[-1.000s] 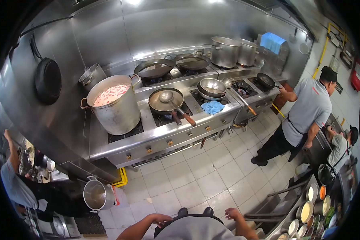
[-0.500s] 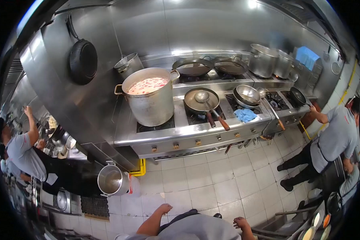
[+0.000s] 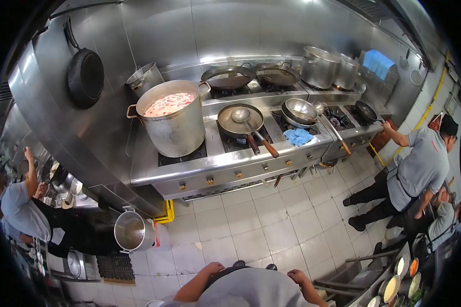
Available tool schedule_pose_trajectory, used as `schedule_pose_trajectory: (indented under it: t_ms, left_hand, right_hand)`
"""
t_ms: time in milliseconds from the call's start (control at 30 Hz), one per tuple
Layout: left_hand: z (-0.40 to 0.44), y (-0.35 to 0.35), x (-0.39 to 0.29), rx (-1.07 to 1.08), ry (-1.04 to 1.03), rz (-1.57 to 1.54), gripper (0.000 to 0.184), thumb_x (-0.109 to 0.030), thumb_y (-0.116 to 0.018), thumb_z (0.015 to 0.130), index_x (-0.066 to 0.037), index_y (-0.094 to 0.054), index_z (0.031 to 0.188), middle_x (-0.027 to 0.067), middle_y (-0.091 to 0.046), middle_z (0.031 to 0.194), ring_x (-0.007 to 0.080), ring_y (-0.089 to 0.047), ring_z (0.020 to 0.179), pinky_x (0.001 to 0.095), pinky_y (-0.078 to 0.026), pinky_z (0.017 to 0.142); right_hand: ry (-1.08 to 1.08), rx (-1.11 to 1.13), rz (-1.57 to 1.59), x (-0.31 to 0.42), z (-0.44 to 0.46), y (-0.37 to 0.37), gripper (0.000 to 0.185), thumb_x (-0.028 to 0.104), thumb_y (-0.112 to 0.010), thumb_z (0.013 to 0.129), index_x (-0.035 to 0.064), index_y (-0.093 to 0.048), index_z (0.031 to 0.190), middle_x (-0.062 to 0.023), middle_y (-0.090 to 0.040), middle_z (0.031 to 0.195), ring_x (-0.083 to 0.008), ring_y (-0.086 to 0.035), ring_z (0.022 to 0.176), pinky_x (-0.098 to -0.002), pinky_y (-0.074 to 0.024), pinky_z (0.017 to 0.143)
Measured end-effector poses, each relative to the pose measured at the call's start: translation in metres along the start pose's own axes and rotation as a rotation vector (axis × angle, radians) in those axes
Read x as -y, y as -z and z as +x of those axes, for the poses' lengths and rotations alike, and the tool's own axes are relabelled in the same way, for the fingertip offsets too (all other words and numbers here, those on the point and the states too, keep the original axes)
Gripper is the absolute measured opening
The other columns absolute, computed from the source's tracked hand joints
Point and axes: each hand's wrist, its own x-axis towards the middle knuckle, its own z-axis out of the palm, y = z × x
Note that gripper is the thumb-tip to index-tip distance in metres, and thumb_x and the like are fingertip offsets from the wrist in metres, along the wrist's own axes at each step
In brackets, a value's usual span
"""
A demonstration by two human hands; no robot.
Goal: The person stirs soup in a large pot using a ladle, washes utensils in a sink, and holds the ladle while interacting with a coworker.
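Note:
My left hand (image 3: 213, 268) hangs low at the left of my grey shirt (image 3: 253, 287), its fingers curled in and mostly hidden. On the other side, my right hand (image 3: 297, 277) hangs beside my waist with its fingers bent inward; whether anything is in it cannot be made out. Neither hand touches the stove (image 3: 225, 171) in front of me. On it stand a large pot (image 3: 176, 134) of whitish liquid with red pieces, a pan with a ladle (image 3: 241, 114), stacked bowls (image 3: 301, 108) and a blue cloth (image 3: 298, 136).
A person (image 3: 420, 163) at the right holds a pan (image 3: 366, 111) by its handle. Another person (image 3: 23, 210) works at the far left. A metal pot (image 3: 133, 231) is on the floor, left. Food containers (image 3: 392, 289) line the lower right.
The view has swung right, then partly back left. My right hand, spread earlier, now has its fingers bent in. The person at the right keeps hold of the pan handle.

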Motion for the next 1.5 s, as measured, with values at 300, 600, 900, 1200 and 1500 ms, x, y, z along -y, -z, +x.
schedule_pose_trajectory:
  t_ms: [300,600,900,1200,1500]
  left_hand:
    - [-0.017,0.053,-0.038,-0.008,0.639,-0.489,0.037,-0.038,-0.050,0.074,-0.004,-0.060,0.085,0.0131,-0.059,0.067,0.0253,-0.056,0.053,0.0356,-0.046,0.052]
    - [-0.019,0.050,-0.056,-0.052,0.696,-0.585,0.036,-0.037,-0.050,0.075,-0.005,-0.059,0.088,0.0131,-0.059,0.069,0.0235,-0.055,0.049,0.0349,-0.044,0.047]
    - [-0.027,0.058,-0.058,-0.056,0.653,-0.515,0.036,-0.035,-0.049,0.075,-0.003,-0.059,0.086,0.0139,-0.058,0.065,0.0245,-0.055,0.047,0.0357,-0.045,0.046]
    - [-0.023,0.053,-0.058,-0.001,0.620,-0.472,0.036,-0.034,-0.047,0.076,-0.002,-0.059,0.087,0.0153,-0.058,0.068,0.0256,-0.056,0.050,0.0359,-0.046,0.052]
    - [-0.020,0.044,-0.050,-0.022,0.661,-0.553,0.038,-0.035,-0.048,0.074,-0.002,-0.058,0.088,0.0135,-0.058,0.068,0.0233,-0.056,0.056,0.0350,-0.046,0.053]
  right_hand:
    - [-0.060,0.014,0.057,-0.004,-0.008,-0.001,0.026,0.021,-0.051,0.076,0.0040,-0.052,0.096,-0.0078,-0.059,0.078,-0.0149,-0.056,0.056,-0.0256,-0.0446,0.045]
    - [-0.008,0.039,0.037,-0.019,0.008,-0.009,0.026,0.021,-0.051,0.076,0.0031,-0.052,0.096,-0.0084,-0.059,0.078,-0.0162,-0.057,0.060,-0.0267,-0.0462,0.047]
    - [-0.003,0.052,0.085,-0.008,0.010,-0.005,0.026,0.020,-0.051,0.075,0.0029,-0.053,0.095,-0.0078,-0.058,0.077,-0.0162,-0.057,0.060,-0.0267,-0.0458,0.048]
    - [-0.044,0.042,0.139,-0.011,0.007,-0.001,0.022,0.021,-0.054,0.073,0.0041,-0.056,0.086,-0.0047,-0.056,0.069,-0.0122,-0.051,0.053,-0.0249,-0.0423,0.044]
    - [-0.096,0.071,0.203,-0.010,0.007,-0.003,0.026,0.020,-0.053,0.074,0.0038,-0.053,0.095,-0.0072,-0.058,0.076,-0.0140,-0.055,0.057,-0.0248,-0.0452,0.047]
